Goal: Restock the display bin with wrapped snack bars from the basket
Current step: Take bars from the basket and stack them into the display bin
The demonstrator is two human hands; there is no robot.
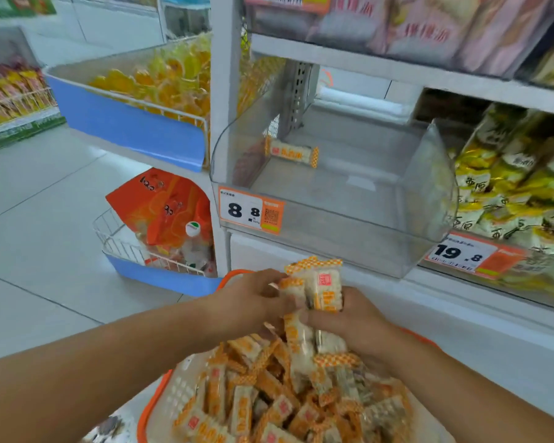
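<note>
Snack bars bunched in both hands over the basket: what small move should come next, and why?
Probably lift the bundle of snack bars up and forward into the clear bin. Both the left hand and right hand already grip it above the basket, and the bin holds only one bar.

a single head-worn wide-angle view looks forward and steeply down from just behind the two forearms. the left hand [253, 298] and right hand [349, 318] meet low in the centre, very close to the lens. the basket [155, 401] sits directly beneath the hands at the bottom edge. the clear display bin [349, 238] stands just beyond and above the hands, with shelves curving away to either side.
</note>
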